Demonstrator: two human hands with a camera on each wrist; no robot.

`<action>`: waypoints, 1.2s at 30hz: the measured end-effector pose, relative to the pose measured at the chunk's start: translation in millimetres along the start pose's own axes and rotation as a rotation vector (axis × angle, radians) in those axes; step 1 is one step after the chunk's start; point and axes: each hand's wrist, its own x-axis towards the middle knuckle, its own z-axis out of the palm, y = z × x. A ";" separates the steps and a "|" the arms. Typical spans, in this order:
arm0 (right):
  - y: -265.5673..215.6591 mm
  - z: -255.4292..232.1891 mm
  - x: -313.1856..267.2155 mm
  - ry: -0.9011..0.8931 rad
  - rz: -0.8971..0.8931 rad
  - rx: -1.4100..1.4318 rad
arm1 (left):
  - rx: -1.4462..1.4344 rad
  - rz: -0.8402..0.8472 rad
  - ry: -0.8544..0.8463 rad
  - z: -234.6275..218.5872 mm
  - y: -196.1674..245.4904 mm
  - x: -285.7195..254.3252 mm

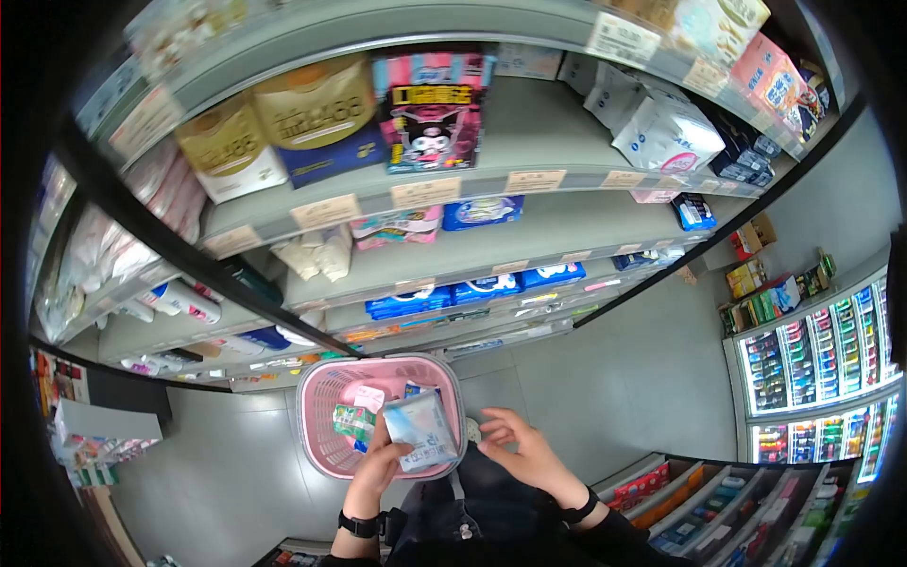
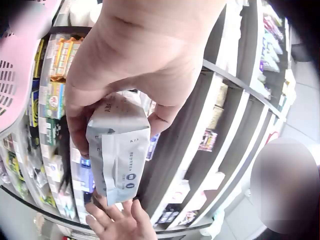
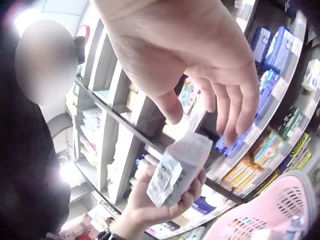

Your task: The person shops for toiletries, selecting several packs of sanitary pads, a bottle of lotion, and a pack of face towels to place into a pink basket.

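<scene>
My left hand grips a pale blue-and-white soft packet, thumb across its printed front, over the pink basket. In the left wrist view the packet shows its folded, sealed end, with fingers on one side and the thumb on the other. My right hand is held apart, to the right of the packet, its fingers spread and loosely bent with nothing in them. The right wrist view shows that hand above the packet. Inside the basket lie a green-and-white pack and a pink item.
Store shelves with several packs, among them blue packs and a black-and-pink pack, stand ahead. Lit drink coolers are at the right. Another stocked shelf is at the lower right, above grey floor tiles.
</scene>
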 end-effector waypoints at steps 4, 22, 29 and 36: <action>-9.4 39.4 -0.5 -0.089 -0.037 0.158 | 0.109 0.076 0.012 8.1 28.8 -33.8; -41.8 135.7 -21.9 -0.149 -0.029 0.197 | 0.289 0.192 -0.055 -61.1 51.5 -103.9; -43.0 125.6 -20.8 -0.284 -0.066 0.146 | 0.355 0.243 -0.171 -45.0 53.0 -105.1; -38.2 54.0 -5.3 0.061 -0.120 0.320 | 0.237 0.239 -0.105 -44.7 62.1 -105.1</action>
